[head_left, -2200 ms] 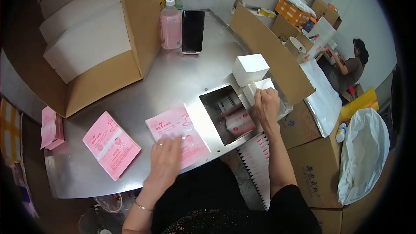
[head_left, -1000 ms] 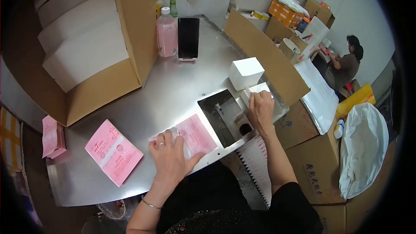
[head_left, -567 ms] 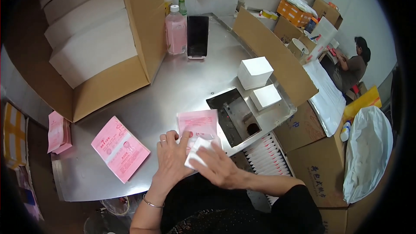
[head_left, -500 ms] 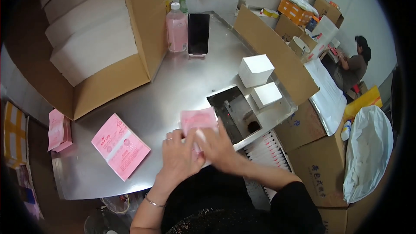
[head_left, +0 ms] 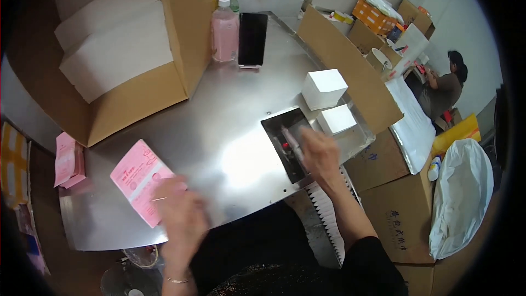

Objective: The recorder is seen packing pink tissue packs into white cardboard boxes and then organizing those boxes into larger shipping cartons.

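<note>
My left hand (head_left: 179, 208) is smeared by motion over the right edge of a stack of flat pink printed sheets (head_left: 137, 178) on the steel table; its fingers cannot be made out. At the rectangular opening (head_left: 282, 156) in the tabletop is my right hand (head_left: 322, 153), its fingers curled closed. A slim pale pink, blurred piece (head_left: 291, 141) slants into the opening beside those fingers. Whether they grip it is hidden. Another pink stack (head_left: 68, 159) stands at the table's left edge.
A large open carton (head_left: 139, 96) with white paper stacks stands at the back left. Two white paper blocks (head_left: 324, 89) sit right of the opening. A pink bottle (head_left: 224, 33) and black phone (head_left: 252, 41) stand at the back. Another person (head_left: 446, 85) sits far right.
My hands have parted from the pink piece they held together at the table's middle. The left moved left to the pink stack, the right moved right to the opening, where a pale pink piece now slants.
</note>
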### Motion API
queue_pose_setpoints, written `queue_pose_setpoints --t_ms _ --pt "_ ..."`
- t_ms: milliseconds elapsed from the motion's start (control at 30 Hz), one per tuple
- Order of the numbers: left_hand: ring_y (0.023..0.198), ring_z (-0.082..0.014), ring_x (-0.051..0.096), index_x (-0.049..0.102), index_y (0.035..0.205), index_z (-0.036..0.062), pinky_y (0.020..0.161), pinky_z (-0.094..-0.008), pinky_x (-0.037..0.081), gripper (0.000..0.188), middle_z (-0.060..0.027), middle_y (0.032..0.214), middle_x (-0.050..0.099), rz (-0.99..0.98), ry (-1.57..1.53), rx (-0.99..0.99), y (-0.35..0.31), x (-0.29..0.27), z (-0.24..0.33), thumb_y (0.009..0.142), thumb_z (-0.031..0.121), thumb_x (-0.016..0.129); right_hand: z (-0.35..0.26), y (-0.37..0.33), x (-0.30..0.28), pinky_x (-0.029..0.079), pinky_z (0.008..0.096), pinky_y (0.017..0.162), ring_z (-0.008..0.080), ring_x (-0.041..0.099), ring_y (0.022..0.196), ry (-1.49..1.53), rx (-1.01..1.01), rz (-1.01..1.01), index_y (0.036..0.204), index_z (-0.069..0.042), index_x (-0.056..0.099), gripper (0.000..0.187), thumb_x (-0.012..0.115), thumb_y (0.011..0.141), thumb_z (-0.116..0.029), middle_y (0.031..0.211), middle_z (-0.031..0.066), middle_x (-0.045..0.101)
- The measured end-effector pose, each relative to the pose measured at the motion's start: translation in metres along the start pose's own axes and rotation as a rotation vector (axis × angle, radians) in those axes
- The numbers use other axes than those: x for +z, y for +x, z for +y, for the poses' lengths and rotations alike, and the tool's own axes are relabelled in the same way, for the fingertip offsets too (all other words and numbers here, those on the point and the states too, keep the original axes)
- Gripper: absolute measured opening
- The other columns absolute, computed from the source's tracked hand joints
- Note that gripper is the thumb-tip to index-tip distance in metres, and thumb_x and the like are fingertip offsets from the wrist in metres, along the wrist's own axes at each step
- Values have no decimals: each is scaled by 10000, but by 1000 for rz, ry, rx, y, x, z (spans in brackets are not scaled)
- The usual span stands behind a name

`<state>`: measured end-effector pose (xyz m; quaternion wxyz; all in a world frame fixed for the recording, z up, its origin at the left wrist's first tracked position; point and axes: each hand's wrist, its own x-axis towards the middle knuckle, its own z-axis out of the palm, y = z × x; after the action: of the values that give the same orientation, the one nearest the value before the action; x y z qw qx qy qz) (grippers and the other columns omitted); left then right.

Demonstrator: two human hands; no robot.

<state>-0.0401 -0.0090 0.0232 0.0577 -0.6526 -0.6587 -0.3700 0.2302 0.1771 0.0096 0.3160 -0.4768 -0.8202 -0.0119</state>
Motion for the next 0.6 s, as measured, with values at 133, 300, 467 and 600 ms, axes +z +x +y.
queue_pose_setpoints --t_ms 133,300,467,600 --pt "1105 -400 509 578 964 54 1021 -513 340 232 -183 1068 572 165 488 -358 -6 -34 -38 741 23 639 44 7 -8 440 493 918 326 621 1029 -434 31 260 1015 -20 635 186 639 875 -142 971 134 654" --pt "980 -364 527 573 1017 37 971 -491 366 238 -162 957 551 -157 389 -191 -2 -36 -52 784 -4 594 86 8 12 423 472 864 308 559 905 -369 62 188 905 -27 632 106 632 894 -132 889 120 566" --pt "922 -373 533 575 1035 16 802 -435 450 229 -167 941 533 -199 -108 -7 24 17 12 822 -70 569 99 8 11 444 435 816 323 575 955 -184 42 263 1014 -15 668 168 652 872 -103 979 134 612" --pt "871 -335 516 603 1017 18 762 -425 419 199 -155 916 511 -237 -298 212 22 85 32 825 -34 622 107 8 6 447 430 819 329 579 988 -240 -7 283 1072 -16 673 227 660 874 -125 1024 136 628"
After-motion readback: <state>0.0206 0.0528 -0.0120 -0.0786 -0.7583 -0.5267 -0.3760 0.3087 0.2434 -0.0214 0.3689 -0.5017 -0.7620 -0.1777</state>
